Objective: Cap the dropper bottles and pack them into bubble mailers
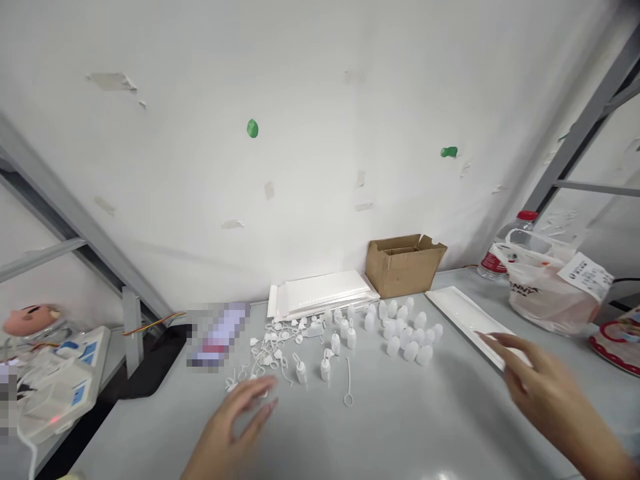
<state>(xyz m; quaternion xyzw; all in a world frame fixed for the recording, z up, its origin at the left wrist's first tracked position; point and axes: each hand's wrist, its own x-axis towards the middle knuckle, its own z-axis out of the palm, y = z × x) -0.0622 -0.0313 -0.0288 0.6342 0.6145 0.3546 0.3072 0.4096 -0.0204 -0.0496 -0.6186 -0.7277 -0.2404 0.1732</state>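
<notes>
My left hand [233, 427] is over the front left of the grey table, thumb and fingers apart, with nothing held. It is nearest to a tangle of white looped cords [270, 350]. My right hand [537, 383] reaches over the near end of a flat white packet [470, 317], its fingers stretched out; I cannot tell whether they touch it. Between the hands, several small white bottle-shaped pieces [325, 369] with loops stand upright. Behind them, to the right, is a group of translucent white domed pieces [410, 333]. A single white looped strip [349, 383] lies in front.
White flat packets [320, 293] are stacked against the wall beside an open cardboard box [406, 267]. A plastic bag [545, 287] and a red-capped bottle [510, 243] stand at right. At left are a blurred-out purple item [220, 333] and a white power strip [65, 387].
</notes>
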